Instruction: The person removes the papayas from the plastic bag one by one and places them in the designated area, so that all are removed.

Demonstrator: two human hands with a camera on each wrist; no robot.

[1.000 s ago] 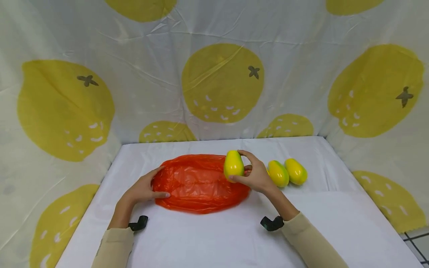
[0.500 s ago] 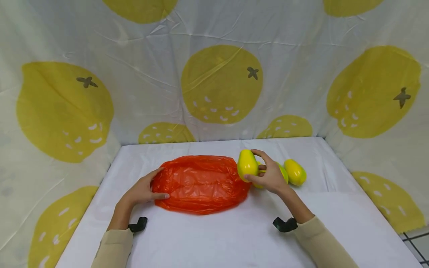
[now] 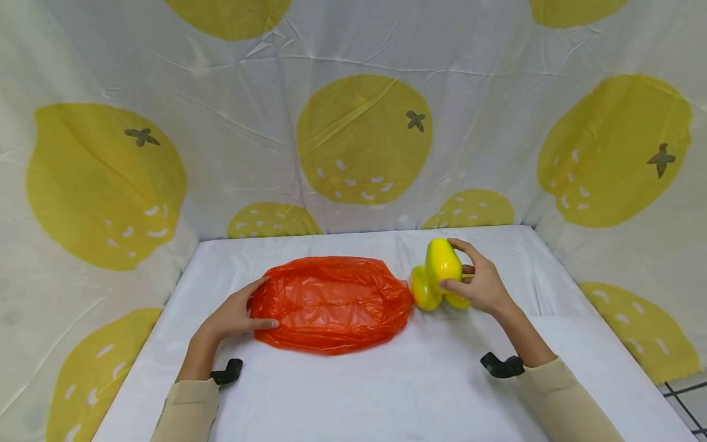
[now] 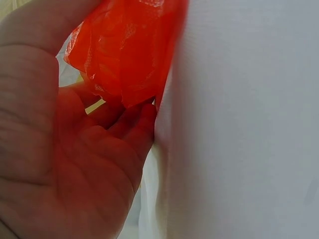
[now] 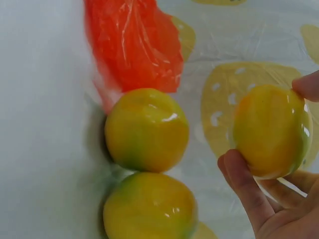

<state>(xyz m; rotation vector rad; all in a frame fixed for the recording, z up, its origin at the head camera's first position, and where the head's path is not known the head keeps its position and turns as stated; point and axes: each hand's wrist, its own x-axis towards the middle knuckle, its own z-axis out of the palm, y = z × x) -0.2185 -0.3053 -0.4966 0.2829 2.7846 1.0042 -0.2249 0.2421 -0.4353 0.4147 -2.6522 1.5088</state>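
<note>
An orange-red plastic bag (image 3: 331,301) lies on the white tabletop, its mouth spread wide. My left hand (image 3: 233,316) holds the bag's left side; in the left wrist view its fingers (image 4: 139,124) curl beside the red film. Raised in my right hand (image 3: 488,287) is a glossy yellow-green papaya-like fruit (image 3: 440,261), pinched between thumb and fingers. Two similar fruits stay on the table: one (image 3: 423,290) touches or nearly touches the bag's right end, the other (image 3: 456,301) is partly hidden behind the held fruit and hand. The right wrist view shows the held fruit (image 5: 271,130) apart from both.
White cloth covers the table (image 3: 342,399). A curtain (image 3: 475,141) printed with big lemons stands behind and on both sides. Black devices (image 3: 226,371) are strapped at both wrists. Floor tiles (image 3: 687,402) show past the right edge.
My right hand has carried the held fruit rightward, from over the bag's right end to above the two table fruits. My left hand and the bag have hardly moved.
</note>
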